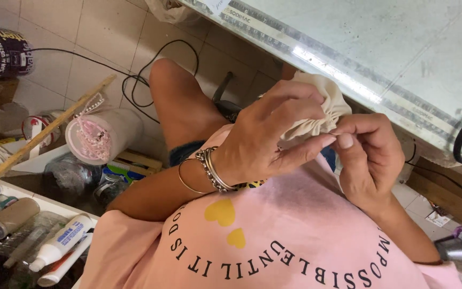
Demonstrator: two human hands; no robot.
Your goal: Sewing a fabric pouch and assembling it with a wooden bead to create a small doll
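Cream cloth pouch [316, 109], gathered at its mouth, sits between our hands just below the bench edge [316, 59]. Our left hand [266, 142] clenches the gathered fabric. Our right hand [367, 155] pinches the pouch's edge between thumb and forefinger. Bracelets [209, 171] circle the left wrist.

White tube [60, 242], perhaps glue, lower left

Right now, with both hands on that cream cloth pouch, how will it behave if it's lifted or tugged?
The cream cloth pouch is probably floppy: it bunches into gathers where the left hand grips it. It looks light, since fingertips alone hold it up. It likely won't slip or break; the weave looks soft and matte. The right hand pinches at its gathered edge, so tugging may cinch it further.
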